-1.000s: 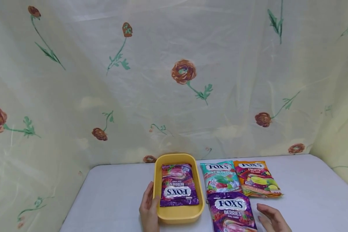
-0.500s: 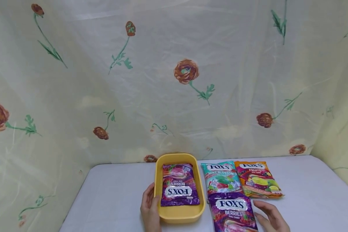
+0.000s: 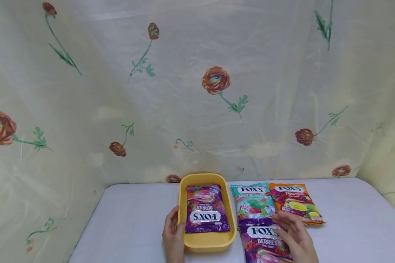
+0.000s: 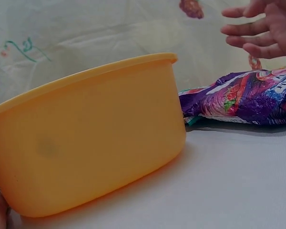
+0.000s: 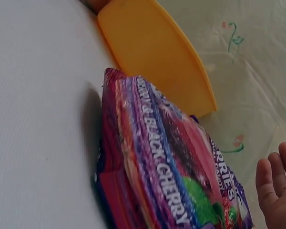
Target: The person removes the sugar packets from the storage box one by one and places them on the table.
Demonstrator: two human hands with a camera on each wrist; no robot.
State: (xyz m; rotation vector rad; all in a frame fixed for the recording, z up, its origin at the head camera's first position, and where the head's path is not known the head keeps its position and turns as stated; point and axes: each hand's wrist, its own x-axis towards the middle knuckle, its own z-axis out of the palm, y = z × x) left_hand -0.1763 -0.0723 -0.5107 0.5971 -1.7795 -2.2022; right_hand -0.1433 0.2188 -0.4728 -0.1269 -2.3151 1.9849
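A yellow plastic tub (image 3: 209,243) stands on the table with a purple Fox's Berries candy bag (image 3: 206,204) lying in it, its print upside down. My left hand (image 3: 173,233) rests against the tub's left side, fingers relaxed; the left wrist view shows only a bit of it at the lower left edge. A second purple Berries bag (image 3: 261,244) lies right of the tub, near the front. Over its right part is my right hand (image 3: 296,233), fingers spread; the left wrist view shows this hand (image 4: 271,31) raised above the bag, apart from it.
Behind the loose Berries bag lie a teal Fox's Mint Blossom bag (image 3: 254,202) and, to its right, an orange Fox's Fruits bag (image 3: 297,202). A white table (image 3: 131,219) bears everything. A flower-print curtain (image 3: 171,109) hangs behind and at both sides.
My right hand has moved left, from beside the loose Berries bag to over it. The left hand stays at the tub. The head view has shifted slightly.
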